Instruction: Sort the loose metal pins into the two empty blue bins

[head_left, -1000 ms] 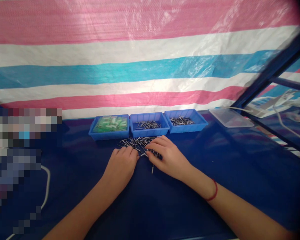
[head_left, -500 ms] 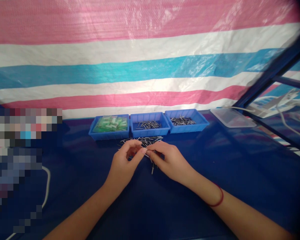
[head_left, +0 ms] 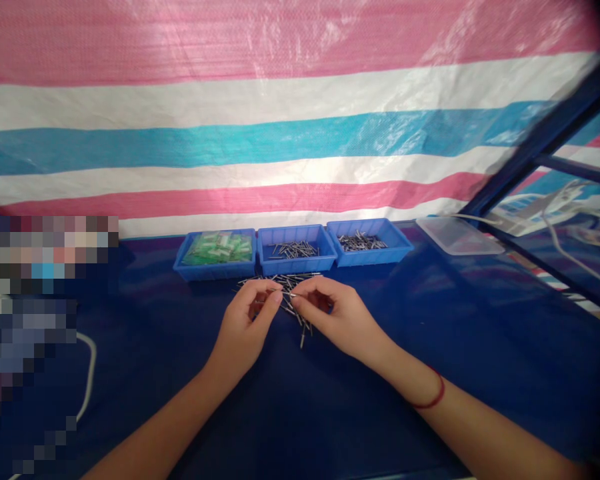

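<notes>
My left hand [head_left: 245, 321] is closed in a pinch, thumb against forefinger, on one end of a thin metal pin that looks like a pop rivet [head_left: 287, 293]. At its other end, the thumb and forefinger of my right hand [head_left: 335, 313] pinch the same rivet. Beneath and just behind the fingertips lies a loose heap of similar rivets [head_left: 303, 281] on the dark blue table [head_left: 290, 413]. One stray rivet [head_left: 303, 340] points toward me below the right thumb. My fingers cover part of the heap.
Three blue bins stand in a row behind the heap: the left bin [head_left: 215, 271] with green-and-white packets, the middle bin [head_left: 297, 267] and right bin [head_left: 373, 257] with metal rivets. A clear plastic lid [head_left: 460, 237] lies to the right. A white cable [head_left: 93, 373] curves at left.
My hands have drawn slightly apart, so the rivet between the fingertips now shows. The whole view has shifted a little.
</notes>
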### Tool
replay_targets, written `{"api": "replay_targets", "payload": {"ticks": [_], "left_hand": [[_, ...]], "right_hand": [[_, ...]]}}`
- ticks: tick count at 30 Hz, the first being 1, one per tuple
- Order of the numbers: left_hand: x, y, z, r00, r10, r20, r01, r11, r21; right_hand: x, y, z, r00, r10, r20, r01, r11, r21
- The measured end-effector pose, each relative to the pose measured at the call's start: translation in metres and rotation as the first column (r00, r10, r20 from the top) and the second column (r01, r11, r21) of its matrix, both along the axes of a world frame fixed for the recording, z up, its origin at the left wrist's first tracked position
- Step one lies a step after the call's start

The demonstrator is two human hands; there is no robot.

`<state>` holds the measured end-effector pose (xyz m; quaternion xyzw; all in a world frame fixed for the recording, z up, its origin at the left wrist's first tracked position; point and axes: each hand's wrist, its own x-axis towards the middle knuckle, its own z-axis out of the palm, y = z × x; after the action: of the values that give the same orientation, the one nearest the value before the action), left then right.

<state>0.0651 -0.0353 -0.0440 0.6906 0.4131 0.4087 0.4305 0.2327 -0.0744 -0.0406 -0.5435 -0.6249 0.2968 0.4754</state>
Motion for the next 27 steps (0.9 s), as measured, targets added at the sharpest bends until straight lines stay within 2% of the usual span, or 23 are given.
{"api": "replay_targets", "payload": {"ticks": [5,9,11,13,14,16,17,19,20,22,24,27], "left_hand": [[-0.002,0.000,-0.002,0.999,-0.032,-0.028,0.032,0.999,0.021],[-0.002,-0.001,0.000,0.972,-0.109,-0.207,0.127,0.989,0.076],[-0.001,-0.003,0.000,0.943,-0.105,-0.316,0.161,0.974,0.158],[0.000,-0.007,0.000,0.901,-0.105,-0.421,0.222,0.946,0.238],[0.001,-0.009,0.000,0.869,-0.118,-0.481,0.269,0.927,0.260],[0.003,-0.014,0.000,0.784,-0.139,-0.605,0.366,0.890,0.270],[0.005,-0.015,0.000,0.745,-0.131,-0.654,0.392,0.879,0.270],[0.006,-0.018,-0.001,0.686,-0.093,-0.722,0.419,0.862,0.287],[0.007,-0.018,-0.001,0.666,-0.075,-0.742,0.427,0.854,0.297],[0.007,-0.017,-0.002,0.633,-0.043,-0.773,0.441,0.840,0.315],[0.006,-0.016,-0.003,0.608,-0.011,-0.794,0.446,0.832,0.330],[0.004,-0.013,-0.005,0.597,0.017,-0.802,0.439,0.829,0.345]], "right_hand": [[-0.001,-0.003,0.006,0.998,-0.022,0.055,0.016,0.994,0.107],[0.003,-0.002,0.010,0.994,-0.036,0.100,0.018,0.985,0.170],[0.013,0.003,0.011,0.990,-0.104,0.100,0.083,0.977,0.199],[0.030,0.012,0.009,0.965,-0.246,0.091,0.216,0.943,0.255],[0.041,0.017,0.008,0.935,-0.340,0.097,0.301,0.909,0.289],[0.064,0.028,0.005,0.824,-0.541,0.171,0.443,0.802,0.400],[0.074,0.033,0.003,0.757,-0.606,0.245,0.464,0.762,0.451],[0.088,0.039,-0.001,0.658,-0.658,0.366,0.465,0.737,0.491],[0.090,0.041,-0.003,0.633,-0.665,0.396,0.461,0.735,0.497],[0.087,0.039,-0.004,0.637,-0.648,0.418,0.437,0.750,0.496],[0.075,0.034,-0.003,0.688,-0.586,0.428,0.370,0.791,0.488],[0.050,0.022,0.000,0.786,-0.415,0.458,0.205,0.874,0.441]]}}
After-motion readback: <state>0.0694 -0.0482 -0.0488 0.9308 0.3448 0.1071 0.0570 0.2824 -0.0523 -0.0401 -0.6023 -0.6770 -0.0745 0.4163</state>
